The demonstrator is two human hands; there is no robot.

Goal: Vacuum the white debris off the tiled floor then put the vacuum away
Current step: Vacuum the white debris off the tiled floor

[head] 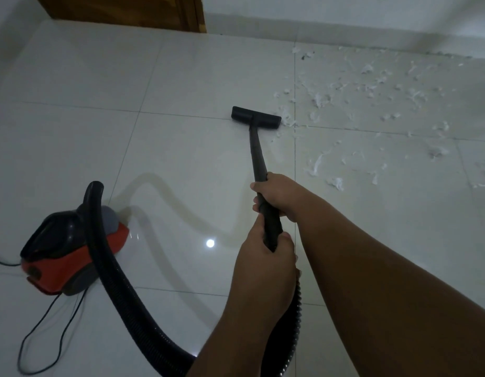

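Both hands wrap one black wand [256,151]: right hand [279,195] ahead, left hand [265,257] just behind it, near the joint with the single hose [121,281]. Ahead of the grip, one floor head [256,117] rests on the tiled floor [181,77], its right end at the nearest white debris [321,99], which spreads ahead and right of the hands in scraps too many to count. One red-and-black vacuum [69,246] with one cord [10,265] stands well left of the grip. Step in hand: vacuuming, apparently barely begun; the next move likely calls for pushing the head rightward into the scraps.
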